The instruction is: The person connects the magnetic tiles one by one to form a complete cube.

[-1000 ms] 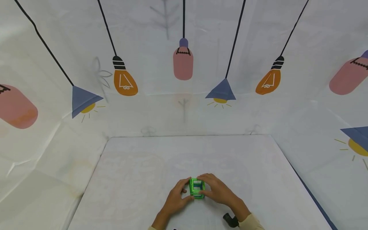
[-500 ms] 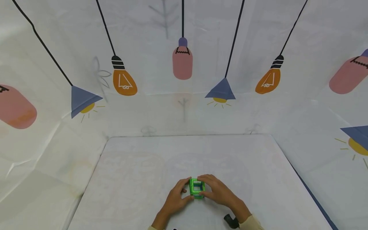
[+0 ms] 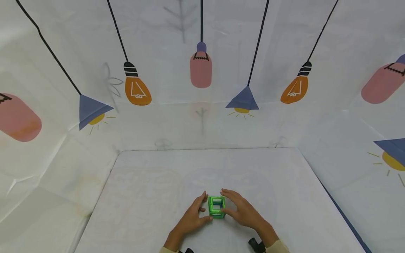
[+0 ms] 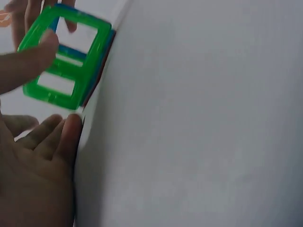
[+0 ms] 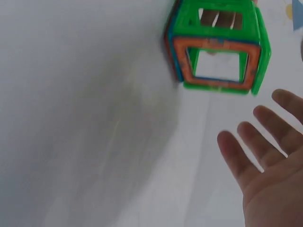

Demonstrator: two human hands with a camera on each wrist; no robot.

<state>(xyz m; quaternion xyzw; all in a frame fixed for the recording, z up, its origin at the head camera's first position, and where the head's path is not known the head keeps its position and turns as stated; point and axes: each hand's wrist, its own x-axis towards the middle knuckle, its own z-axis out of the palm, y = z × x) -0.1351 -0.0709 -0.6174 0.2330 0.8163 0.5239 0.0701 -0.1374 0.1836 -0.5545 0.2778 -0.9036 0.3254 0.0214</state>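
Note:
A small box built of frame-like magnetic tiles (image 3: 217, 215) stands on the white table, mostly green in the head view. An orange frame tile (image 5: 216, 84) forms one side in the right wrist view, and blue and red edges show low down. My left hand (image 3: 191, 219) is beside its left side, fingers extended and apart from it. The left thumb (image 4: 28, 66) overlaps the green face in the left wrist view. My right hand (image 3: 245, 211) is on the other side, fingers spread off the box, its thumb tip right at the right edge.
The white tabletop (image 3: 152, 182) spreads around the hands, with a white printed wall (image 3: 202, 123) behind. A black wrist camera piece (image 3: 256, 245) sits by the right wrist, and another dark piece (image 3: 189, 250) by the left wrist.
Both hands have loosened from the box: the left fingers moved off its left side, the right fingers lifted away and outward. The box stays in about the same place.

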